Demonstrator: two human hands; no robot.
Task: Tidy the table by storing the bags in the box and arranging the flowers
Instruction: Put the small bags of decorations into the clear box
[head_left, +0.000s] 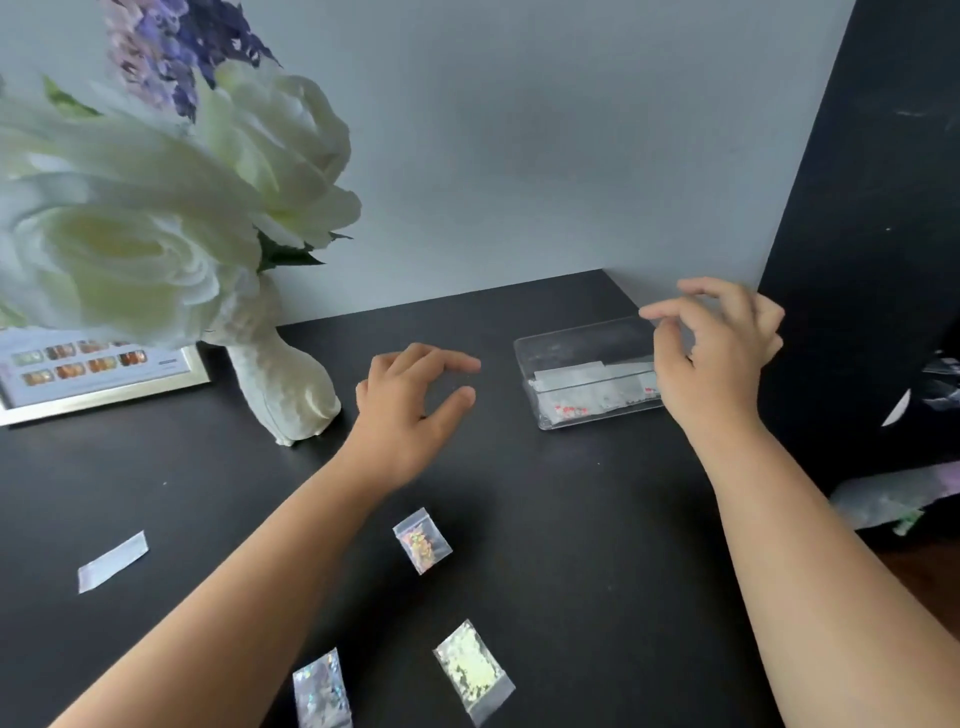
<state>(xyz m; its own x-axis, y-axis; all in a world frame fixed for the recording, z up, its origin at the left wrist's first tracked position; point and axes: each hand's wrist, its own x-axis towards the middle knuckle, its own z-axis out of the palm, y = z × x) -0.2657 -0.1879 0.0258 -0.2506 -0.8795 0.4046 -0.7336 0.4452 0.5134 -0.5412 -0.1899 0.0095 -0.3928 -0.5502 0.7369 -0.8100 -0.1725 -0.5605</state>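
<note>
Clear plastic box (582, 364), crinkly glitter bags (422, 540) on matte table (597, 519), both hands (410, 400) empty, fingers spread

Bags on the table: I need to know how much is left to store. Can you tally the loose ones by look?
Iridescent glitter bags: 2
Pale yellow-green glitter bag: 1
Plain white bag: 1
Total: 4 loose

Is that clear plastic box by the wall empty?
Not empty. Through the clear box, several small bags show, some holding red bits. The right hand hovers over it.
</note>
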